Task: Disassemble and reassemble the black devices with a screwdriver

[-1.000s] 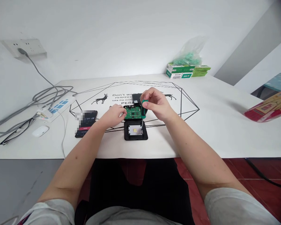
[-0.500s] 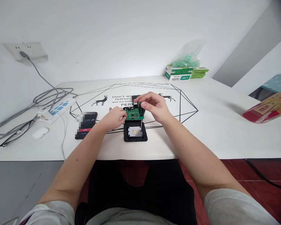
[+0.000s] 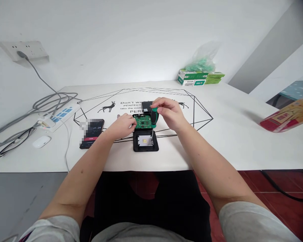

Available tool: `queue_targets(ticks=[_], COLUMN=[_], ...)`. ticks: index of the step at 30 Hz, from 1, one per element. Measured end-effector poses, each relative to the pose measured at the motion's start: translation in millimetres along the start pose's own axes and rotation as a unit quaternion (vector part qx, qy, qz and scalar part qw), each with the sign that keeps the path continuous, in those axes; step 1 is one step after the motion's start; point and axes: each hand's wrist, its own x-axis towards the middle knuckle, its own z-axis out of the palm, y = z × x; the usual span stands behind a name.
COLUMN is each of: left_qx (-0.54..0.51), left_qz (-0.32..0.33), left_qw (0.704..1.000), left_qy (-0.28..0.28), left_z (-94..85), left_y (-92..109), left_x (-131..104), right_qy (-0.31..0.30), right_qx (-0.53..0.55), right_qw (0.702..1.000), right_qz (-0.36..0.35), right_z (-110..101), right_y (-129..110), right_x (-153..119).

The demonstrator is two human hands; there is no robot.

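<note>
The right hand (image 3: 169,113) pinches closed; whether the curled left hand (image 3: 122,127) grips anything is unclear. Below the fingers lies the black cover (image 3: 145,149), between them the green board (image 3: 143,122), in the right pinch the screwdriver (image 3: 154,117), apparently mid-screwing; the next move calls for steadiness.

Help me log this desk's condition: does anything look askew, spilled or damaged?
No spill or obvious damage shows. The gray cable looks untidy, lying in loose, overlapping loops beside the power strip. The green circuit board is exposed, but with a screwdriver in the right hand, that seems less odd.
</note>
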Motion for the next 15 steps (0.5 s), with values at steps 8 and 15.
queue_targets(ticks=[8,15], left_qx=[0.004,0.012], left_qz=[0.003,0.007], left_qw=[1.000,1.000], left_qy=[-0.004,0.002], left_z=[2.1,1.8], left_y=[1,0], left_x=[0,0], right_qy=[-0.011,0.039], right_qx=[0.048,-0.004], right_qw=[0.999,0.999], right_qz=[0.014,0.005], right_z=[11,17], right_y=[-3,-1], right_x=[-1,-5])
